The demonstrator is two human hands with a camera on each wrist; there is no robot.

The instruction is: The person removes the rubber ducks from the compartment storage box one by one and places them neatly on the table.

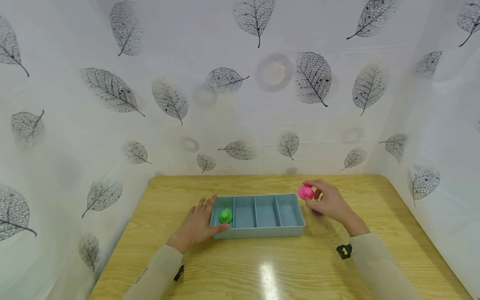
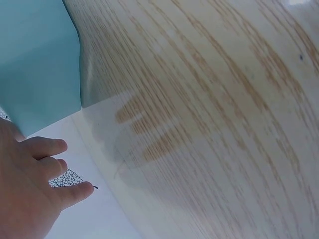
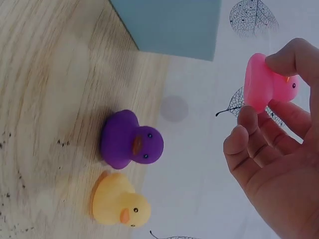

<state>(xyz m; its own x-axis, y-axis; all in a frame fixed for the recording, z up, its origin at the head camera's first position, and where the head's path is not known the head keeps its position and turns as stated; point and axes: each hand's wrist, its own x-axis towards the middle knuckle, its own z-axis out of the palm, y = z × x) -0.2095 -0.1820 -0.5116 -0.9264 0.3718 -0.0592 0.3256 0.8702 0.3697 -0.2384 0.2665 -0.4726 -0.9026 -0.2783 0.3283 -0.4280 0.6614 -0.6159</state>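
A pink rubber duck is pinched between the thumb and fingers of my right hand, held up beside the right end of a blue-grey divided tray. Below that hand, a purple rubber duck and a yellow rubber duck stand side by side on the table in the right wrist view. My left hand rests at the tray's left end, fingers spread along it and thumb at the front rim. Inside the leftmost compartment sits a green rubber duck.
The wooden table carries the tray near its back half. White cloth printed with grey leaves hangs behind the table and along both sides. A dark strap piece shows at the right sleeve.
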